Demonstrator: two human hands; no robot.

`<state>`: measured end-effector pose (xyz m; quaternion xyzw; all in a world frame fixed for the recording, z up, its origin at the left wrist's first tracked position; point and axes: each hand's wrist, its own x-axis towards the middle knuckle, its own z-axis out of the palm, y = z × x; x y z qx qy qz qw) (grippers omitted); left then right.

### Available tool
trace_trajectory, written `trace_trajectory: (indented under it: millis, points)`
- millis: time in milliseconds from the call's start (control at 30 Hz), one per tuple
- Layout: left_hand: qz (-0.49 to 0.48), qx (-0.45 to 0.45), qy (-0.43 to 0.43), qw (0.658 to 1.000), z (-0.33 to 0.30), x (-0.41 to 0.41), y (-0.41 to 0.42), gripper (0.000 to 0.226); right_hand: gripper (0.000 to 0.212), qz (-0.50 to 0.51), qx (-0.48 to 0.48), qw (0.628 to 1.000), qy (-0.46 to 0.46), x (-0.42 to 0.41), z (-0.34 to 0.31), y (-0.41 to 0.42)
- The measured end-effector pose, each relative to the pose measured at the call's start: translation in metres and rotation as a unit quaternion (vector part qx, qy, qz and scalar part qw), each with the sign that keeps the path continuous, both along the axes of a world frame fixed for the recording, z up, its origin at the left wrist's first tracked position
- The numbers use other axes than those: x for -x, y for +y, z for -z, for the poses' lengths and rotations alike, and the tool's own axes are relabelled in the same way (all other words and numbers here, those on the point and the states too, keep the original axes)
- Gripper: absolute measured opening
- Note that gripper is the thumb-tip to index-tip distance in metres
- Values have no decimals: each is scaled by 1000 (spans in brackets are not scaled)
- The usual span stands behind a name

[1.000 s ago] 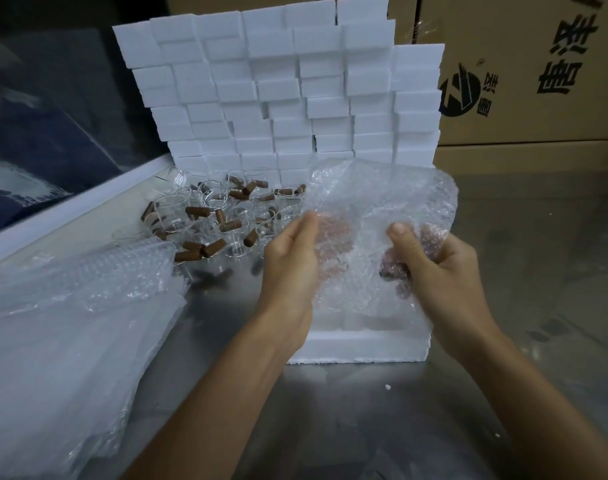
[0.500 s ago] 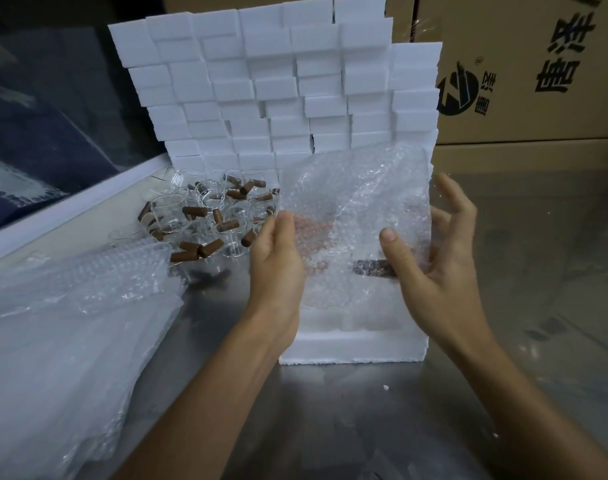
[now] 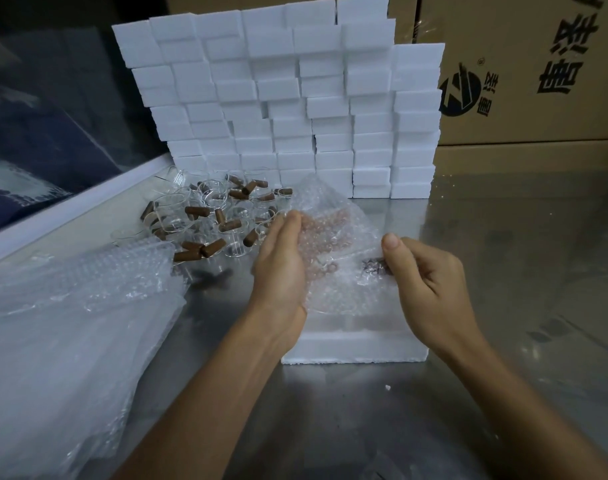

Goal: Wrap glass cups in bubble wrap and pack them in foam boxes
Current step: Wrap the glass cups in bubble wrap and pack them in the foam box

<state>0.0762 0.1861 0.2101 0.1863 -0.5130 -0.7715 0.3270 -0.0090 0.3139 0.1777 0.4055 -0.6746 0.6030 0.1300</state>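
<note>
Bubble wrap (image 3: 333, 244) in both hands (image 3: 281, 268), above foam box (image 3: 354, 348) edge

The foam box (image 3: 354, 346) is set just below the gripped bubble wrap (image 3: 333, 237); glass cups (image 3: 209, 216) are heaped left, stacked foam boxes (image 3: 295, 109) behind.
</note>
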Motion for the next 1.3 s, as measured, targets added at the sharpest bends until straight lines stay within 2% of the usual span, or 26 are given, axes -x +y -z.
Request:
trace_trajectory:
  millis: [133, 267, 500, 567, 633, 767, 900, 967, 1067, 1133, 1200, 1300]
  points:
    - [10, -2, 9, 1000, 0, -1, 5, 31, 51, -32, 41, 996, -69, -2, 1, -3]
    - [16, 40, 7, 999, -3, -2, 2, 17, 56, -39, 30, 993, -109, 2, 2, -2]
    - [17, 149, 1, 989, -23, -14, -24, 44, 51, -63, 12, 993, -101, 6, -5, 3]
    - [11, 204, 2, 979, -27, -17, -27, 51, 50, -60, 8, 994, -88, 7, -5, 4]
    - [4, 285, 4, 958, -29, -18, -27, 53, 49, -47, 16, 995, -81, 7, -5, 4]
    - [7, 430, 4, 903, -26, -20, -18, 43, 48, -9, 41, 996, -79, 6, -4, 3]
    - [68, 543, -15, 837, -21, -27, -6, 20, 46, 21, 71, 994, -77, 6, -5, 2]
    - [74, 595, -52, 799, -16, -29, -1, 44, 47, 28, 78, 993, -89, 6, -4, 2]
    - [37, 691, -101, 715, -13, -29, 5, 86, 50, 31, 92, 989, -111, 7, -3, 0]
    - [25, 730, -109, 674, -10, -25, 6, 85, 50, 26, 104, 988, -112, 5, -3, -1]
    - [15, 734, -122, 668, -10, -21, 5, 74, 50, 19, 112, 989, -97, 4, -3, -1]
    - [78, 686, -185, 699, -17, -19, 2, 65, 50, 7, 125, 989, -73, 1, -4, 1]
